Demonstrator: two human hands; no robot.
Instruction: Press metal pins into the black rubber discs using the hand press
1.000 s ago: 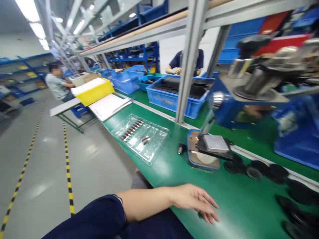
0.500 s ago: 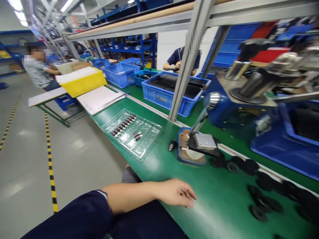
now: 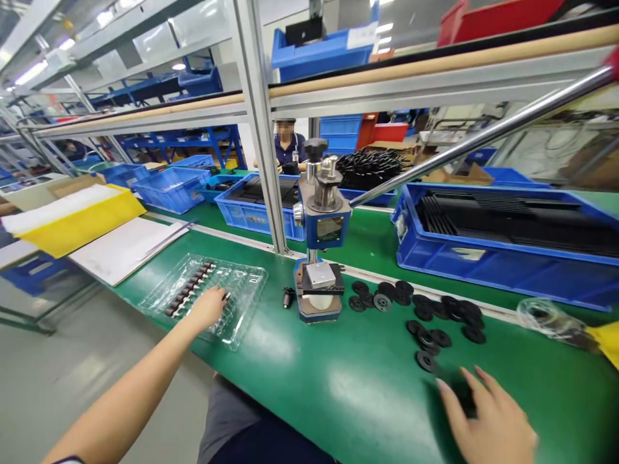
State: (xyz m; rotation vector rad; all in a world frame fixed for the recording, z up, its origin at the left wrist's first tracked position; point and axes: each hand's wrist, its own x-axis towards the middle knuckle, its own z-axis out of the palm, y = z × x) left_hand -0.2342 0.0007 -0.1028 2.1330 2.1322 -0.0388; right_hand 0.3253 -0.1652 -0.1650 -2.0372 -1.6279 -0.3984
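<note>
My left hand (image 3: 209, 308) is over the clear plastic tray (image 3: 249, 283), its fingers closed around a small dark brown cylindrical part (image 3: 225, 296); much of that part is hidden. A row of brown cylinders with white ends (image 3: 191, 287) lies in the tray beside the hand. At the lower right, my right hand (image 3: 491, 415) has its thumb and fingers apart around a black disc (image 3: 465, 394) on the table, partly covered and blurred. Just beyond it are loose black grooved discs (image 3: 426, 361).
A blue hand press (image 3: 322, 232) with a long lever stands mid-table, a black part (image 3: 288, 297) to its left. Black discs (image 3: 382, 301) lie to its right. Blue bins (image 3: 498, 261) line the back. An aluminium post (image 3: 264, 142) rises behind. A person (image 3: 289, 148) sits opposite.
My view has swung to the right. The left hand has moved from the table's front edge onto the tray and closed on a brown part. My right hand has come into view.
</note>
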